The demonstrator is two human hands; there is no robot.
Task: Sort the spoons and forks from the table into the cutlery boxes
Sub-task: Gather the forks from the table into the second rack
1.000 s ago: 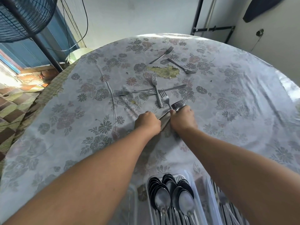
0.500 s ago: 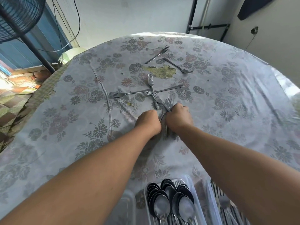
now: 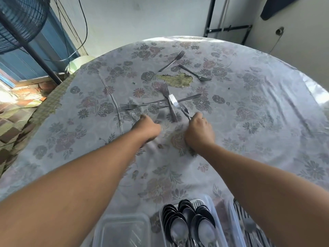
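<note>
Head view: While five forks are lying on the table, the right hand is gripping a fork bunch.
Left hand: curling near the cloth, grip unclear.
Boxes: spoon box sitting nearest.

left arm: bare from lower frame edge to wrist, no sleeve in view
right arm: bare likewise, no sleeve in view
left hand: bare, no glove, no ring or band seen on the side facing the camera
right hand: bare, no glove, no ring seen on the back
wrists: no watch, bracelet or strap on either
nails: too small and blurred to tell
markings: none visible on either forearm
clothing: none in frame, only forearms and hands show
</note>
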